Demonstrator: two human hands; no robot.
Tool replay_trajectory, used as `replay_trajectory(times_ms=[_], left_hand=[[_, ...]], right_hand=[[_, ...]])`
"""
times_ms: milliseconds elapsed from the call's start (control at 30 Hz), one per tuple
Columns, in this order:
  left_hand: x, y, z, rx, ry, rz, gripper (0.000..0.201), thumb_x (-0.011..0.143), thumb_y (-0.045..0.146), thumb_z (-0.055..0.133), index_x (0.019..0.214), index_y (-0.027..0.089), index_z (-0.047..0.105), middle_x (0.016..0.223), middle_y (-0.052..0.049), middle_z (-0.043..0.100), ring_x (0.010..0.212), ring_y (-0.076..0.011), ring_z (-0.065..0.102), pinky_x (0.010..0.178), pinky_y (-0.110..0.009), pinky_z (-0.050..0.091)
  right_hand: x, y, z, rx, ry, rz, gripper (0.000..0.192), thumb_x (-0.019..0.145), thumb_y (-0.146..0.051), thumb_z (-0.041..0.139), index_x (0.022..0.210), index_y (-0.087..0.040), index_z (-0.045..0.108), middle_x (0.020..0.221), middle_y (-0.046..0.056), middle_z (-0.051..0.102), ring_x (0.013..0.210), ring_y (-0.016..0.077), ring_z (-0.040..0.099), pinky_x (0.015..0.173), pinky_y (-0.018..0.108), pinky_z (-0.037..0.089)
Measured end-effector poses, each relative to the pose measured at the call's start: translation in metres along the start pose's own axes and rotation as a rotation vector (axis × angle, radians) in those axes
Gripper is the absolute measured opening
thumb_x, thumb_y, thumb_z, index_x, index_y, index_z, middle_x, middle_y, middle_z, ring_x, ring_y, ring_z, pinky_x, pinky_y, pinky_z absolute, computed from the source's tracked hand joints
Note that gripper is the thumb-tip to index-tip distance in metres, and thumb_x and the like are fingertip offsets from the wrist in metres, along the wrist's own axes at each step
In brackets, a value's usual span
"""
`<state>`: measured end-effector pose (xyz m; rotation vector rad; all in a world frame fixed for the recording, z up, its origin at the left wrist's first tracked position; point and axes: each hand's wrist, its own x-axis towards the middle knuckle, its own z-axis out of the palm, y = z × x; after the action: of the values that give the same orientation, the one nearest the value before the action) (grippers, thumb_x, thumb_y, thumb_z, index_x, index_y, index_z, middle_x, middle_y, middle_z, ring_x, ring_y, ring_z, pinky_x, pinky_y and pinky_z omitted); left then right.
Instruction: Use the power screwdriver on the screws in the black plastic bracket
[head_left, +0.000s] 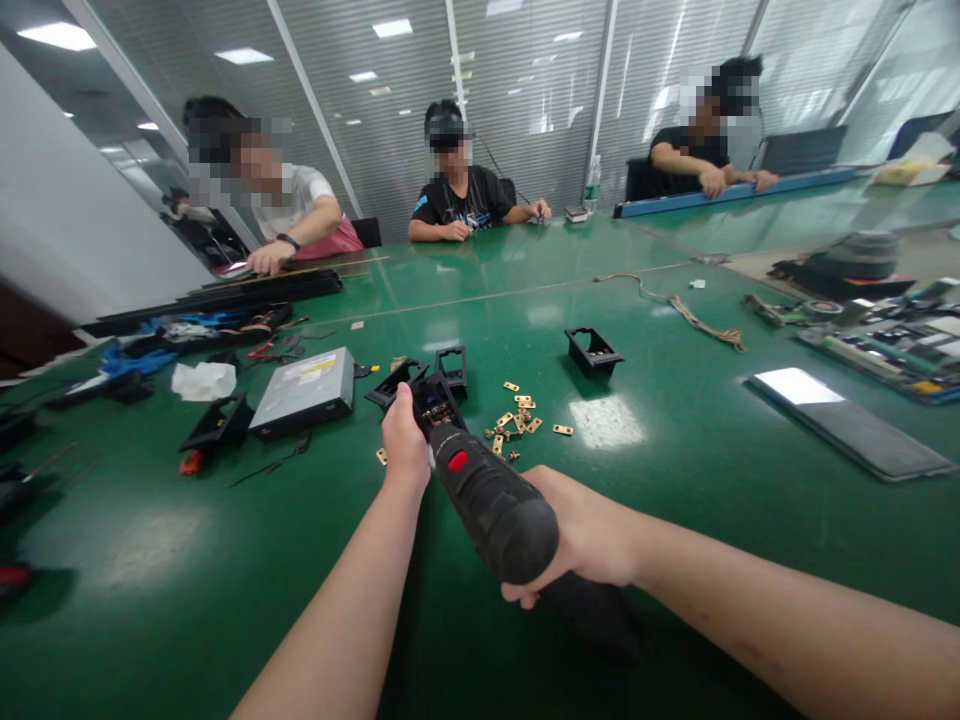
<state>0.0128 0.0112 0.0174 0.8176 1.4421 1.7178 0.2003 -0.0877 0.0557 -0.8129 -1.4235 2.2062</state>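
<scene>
Right hand (581, 545) is wrapped tight around the grip of a black electric screwdriver (487, 500) with a red button on top, nose pointed away and down at a small black plastic part (433, 400) sitting on the green surface (675, 560). Left hand (405, 440) is pressed up against that part from the near-left side, fingers closed on it to pin it in place, though the fingertips themselves are hidden behind the hand.

Looks to me like the driving step: bit on a fastener inside the part, part held steady. I can't actually see the bit tip or the screw head, the tool body blocks it.

Just right of the part there's a scatter of little brass plates (521, 412), and another black frame (452, 365) right behind it. A silver disc drive (304, 392) lies to the left, and a separate black bracket (592, 350) sits well apart to the right. Three other people are seated on the far side.

My guess for what's next: keep the tool lined up straight with the fastener, keep the left hand firm so the part doesn't spin, and stay clear of those loose plates.
</scene>
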Motion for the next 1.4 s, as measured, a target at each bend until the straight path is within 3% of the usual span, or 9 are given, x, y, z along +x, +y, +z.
replay_trajectory(times_ms=[567, 867, 1000, 1100, 1233, 1400], left_hand=[[-0.005, 0.008, 0.003, -0.002, 0.016, -0.022, 0.036, 0.087, 0.046, 0.059, 0.081, 0.012, 0.069, 0.079, -0.008, 0.068, 0.083, -0.0208, 0.064, 0.074, -0.027, 0.049], [0.007, -0.012, -0.003, -0.135, -0.103, 0.033, 0.037, 0.076, 0.052, 0.065, 0.079, 0.015, 0.064, 0.079, -0.006, 0.065, 0.073, -0.0185, 0.060, 0.066, -0.027, 0.047], [0.009, -0.014, -0.005, -0.034, -0.094, 0.123, 0.015, 0.065, 0.028, 0.063, 0.061, 0.018, 0.054, 0.060, 0.001, 0.052, 0.059, -0.0137, 0.047, 0.055, -0.023, 0.038], [0.007, -0.011, -0.005, 0.094, -0.076, 0.113, 0.005, 0.059, 0.020, 0.057, 0.059, 0.017, 0.054, 0.056, 0.002, 0.048, 0.055, -0.0128, 0.041, 0.051, -0.022, 0.033], [0.007, -0.011, -0.005, 0.274, -0.067, 0.115, 0.011, 0.062, 0.023, 0.055, 0.068, 0.015, 0.061, 0.062, 0.000, 0.054, 0.058, -0.0146, 0.045, 0.053, -0.023, 0.036], [0.008, -0.010, -0.005, 0.337, -0.067, 0.144, 0.009, 0.064, 0.021, 0.053, 0.067, 0.015, 0.059, 0.061, 0.000, 0.055, 0.060, -0.0152, 0.047, 0.055, -0.023, 0.036]], right_hand=[[-0.001, -0.001, -0.002, -0.018, 0.006, -0.013, 0.030, 0.050, -0.016, 0.084, 0.070, -0.008, 0.063, 0.064, 0.006, 0.066, 0.055, 0.0147, 0.063, 0.055, 0.025, 0.051], [0.000, 0.003, -0.003, 0.001, -0.005, -0.026, 0.033, 0.051, -0.015, 0.085, 0.074, -0.008, 0.063, 0.063, 0.003, 0.064, 0.055, 0.0145, 0.063, 0.054, 0.025, 0.052], [-0.002, 0.002, -0.004, -0.011, -0.007, -0.024, 0.032, 0.053, -0.014, 0.085, 0.075, -0.008, 0.063, 0.067, 0.006, 0.066, 0.057, 0.0152, 0.064, 0.056, 0.026, 0.053], [-0.002, 0.004, -0.005, -0.009, -0.003, -0.032, 0.031, 0.055, -0.016, 0.085, 0.076, -0.007, 0.064, 0.069, 0.007, 0.067, 0.057, 0.0149, 0.064, 0.057, 0.027, 0.053], [-0.001, 0.007, -0.007, 0.025, 0.017, -0.029, 0.031, 0.054, -0.014, 0.084, 0.075, -0.008, 0.063, 0.067, 0.007, 0.067, 0.055, 0.0149, 0.063, 0.055, 0.027, 0.053], [0.001, 0.005, -0.005, 0.023, 0.018, -0.038, 0.028, 0.054, -0.014, 0.083, 0.073, -0.008, 0.063, 0.066, 0.006, 0.067, 0.054, 0.0149, 0.062, 0.053, 0.027, 0.052]])
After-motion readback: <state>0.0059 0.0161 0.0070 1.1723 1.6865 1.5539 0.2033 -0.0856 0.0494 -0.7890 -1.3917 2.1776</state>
